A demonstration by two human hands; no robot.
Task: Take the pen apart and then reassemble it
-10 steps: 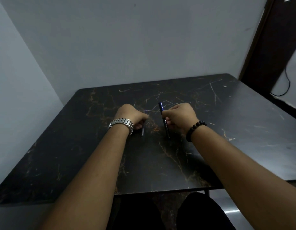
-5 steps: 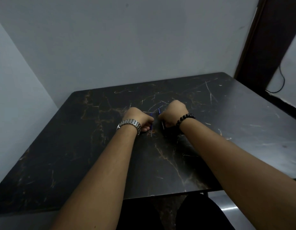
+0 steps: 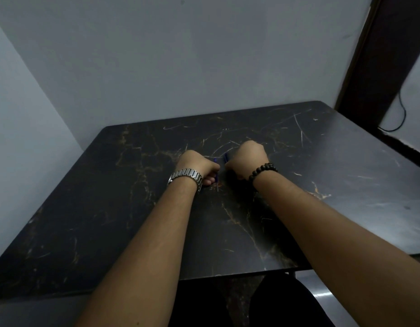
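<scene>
Both fists rest close together on the dark marble table (image 3: 298, 208). My right hand (image 3: 247, 159), with a bead bracelet at the wrist, is closed around the blue pen barrel (image 3: 226, 157); only its upper end shows beside the knuckles. My left hand (image 3: 196, 165), with a metal watch, is closed on a thin blue pen part (image 3: 217, 178) that pokes down below the fingers. The two parts sit a short gap apart between the hands. How the pieces meet is hidden by the fingers.
Grey walls stand right behind the table's far edge and on the left. A dark door frame (image 3: 378, 55) and a black cable (image 3: 401, 114) are at the right. My knees show under the table's near edge.
The hands have come closer together and shifted a little farther away. The right hand now covers most of the pen barrel, which stood clearly visible a second ago.
</scene>
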